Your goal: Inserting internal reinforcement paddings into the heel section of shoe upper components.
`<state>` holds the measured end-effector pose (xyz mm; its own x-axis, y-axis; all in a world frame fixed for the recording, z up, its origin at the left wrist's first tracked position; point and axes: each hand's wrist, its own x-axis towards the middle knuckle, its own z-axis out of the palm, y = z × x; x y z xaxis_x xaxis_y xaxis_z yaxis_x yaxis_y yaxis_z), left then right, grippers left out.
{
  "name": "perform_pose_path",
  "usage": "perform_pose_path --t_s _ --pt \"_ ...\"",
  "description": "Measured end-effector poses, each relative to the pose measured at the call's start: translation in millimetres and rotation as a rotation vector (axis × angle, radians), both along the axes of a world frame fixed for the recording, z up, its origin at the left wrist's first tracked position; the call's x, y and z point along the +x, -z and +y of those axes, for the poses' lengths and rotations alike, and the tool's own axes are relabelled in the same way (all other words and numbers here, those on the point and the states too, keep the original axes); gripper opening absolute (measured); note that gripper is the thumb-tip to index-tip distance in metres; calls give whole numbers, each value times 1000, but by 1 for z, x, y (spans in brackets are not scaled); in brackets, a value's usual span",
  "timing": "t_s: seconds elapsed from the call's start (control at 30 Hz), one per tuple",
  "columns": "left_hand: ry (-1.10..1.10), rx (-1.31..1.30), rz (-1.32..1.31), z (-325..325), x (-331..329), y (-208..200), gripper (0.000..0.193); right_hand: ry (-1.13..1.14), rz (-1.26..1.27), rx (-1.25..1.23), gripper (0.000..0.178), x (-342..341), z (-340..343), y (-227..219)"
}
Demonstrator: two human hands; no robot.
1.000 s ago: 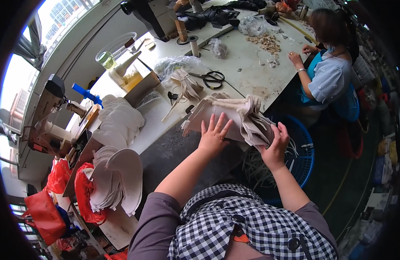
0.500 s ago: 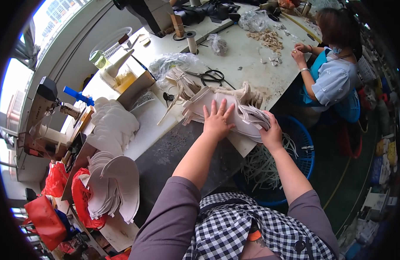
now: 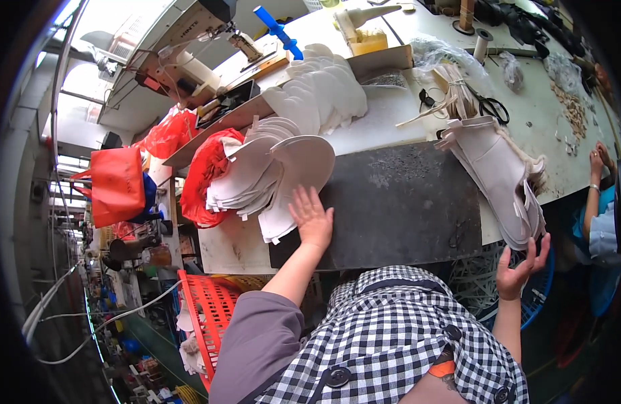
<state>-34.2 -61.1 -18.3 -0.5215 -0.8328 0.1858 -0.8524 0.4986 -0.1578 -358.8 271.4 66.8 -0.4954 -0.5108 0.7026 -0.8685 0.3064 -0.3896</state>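
My left hand (image 3: pixel 314 219), fingers spread, rests at the lower edge of a curved white cut piece (image 3: pixel 304 163). That piece lies on a fanned stack of similar white pieces (image 3: pixel 251 172); whether the fingers press on it I cannot tell. Over at the right, my right hand (image 3: pixel 522 273) is open with its fingers apart, just below the rounded end of a pile of long pale cut pieces (image 3: pixel 492 161). The pile overhangs the front edge of the table, and the hand appears to hold nothing. Between the hands lies a dark board (image 3: pixel 405 209).
A sewing machine (image 3: pixel 183 50) stands back left, near more white pieces (image 3: pixel 320 91). Black scissors (image 3: pixel 492 109) lie behind the pale pile. A red basket (image 3: pixel 213 323) is at lower left, a blue basket (image 3: pixel 542 286) at lower right. A co-worker's hands (image 3: pixel 600 160) are far right.
My view has swung left. My left hand has left the long pale pile for the curved white stack. My right hand has let go of the pale pile's end.
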Motion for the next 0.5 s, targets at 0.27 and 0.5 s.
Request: perform_pose_path --t_s 0.27,0.5 --pt "240 74 -14 -2 46 8 57 -725 -83 276 44 90 -90 -3" --pt "527 580 623 93 -18 -4 59 -1078 -469 326 36 130 -168 26"
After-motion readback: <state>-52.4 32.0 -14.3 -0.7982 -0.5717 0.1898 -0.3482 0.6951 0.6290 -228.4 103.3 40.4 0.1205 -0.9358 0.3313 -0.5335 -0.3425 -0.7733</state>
